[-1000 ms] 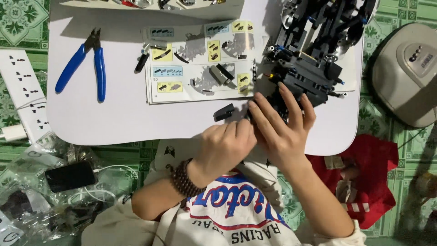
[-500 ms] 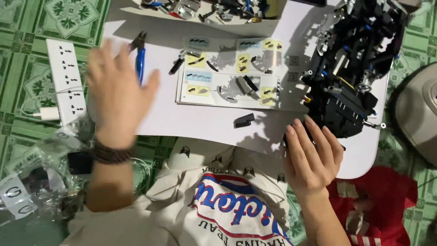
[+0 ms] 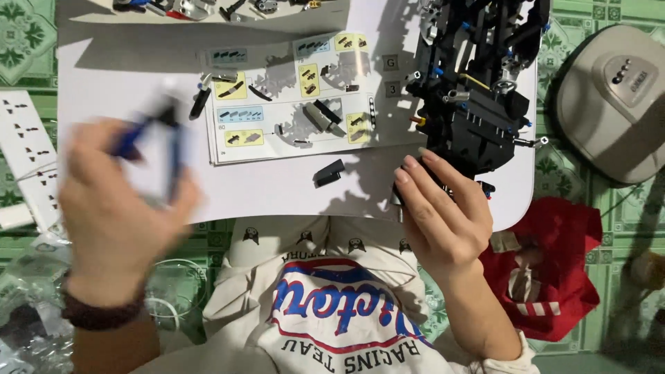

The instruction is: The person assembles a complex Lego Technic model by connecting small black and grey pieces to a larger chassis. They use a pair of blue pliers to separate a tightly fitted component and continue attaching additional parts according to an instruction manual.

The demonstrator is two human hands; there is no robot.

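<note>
A: Is anything sitting inside a container here?
B: Not really. A tray (image 3: 208, 8) is showing at the counter's far edge with small loose parts lying in it, too small to tell apart. A red bag (image 3: 554, 277) is lying on the floor by the person's right side; what it is holding I cannot tell.

A: What is the left hand doing?
B: The left hand (image 3: 118, 208) is hovering over the white counter (image 3: 104, 76), blurred, its grip clamped on blue-handled pliers (image 3: 156, 135) with the jaws pointing away from the person.

A: And the right?
B: The right hand (image 3: 440, 215) is resting palm down at the counter's near edge, fingers spread and touching the base of the black model car (image 3: 478, 90). Its grip is apart, closing on nothing.

A: Anything between them?
B: An instruction booklet (image 3: 291, 97) is lying open, and a small black piece (image 3: 329, 173) is sitting just below it.
</note>
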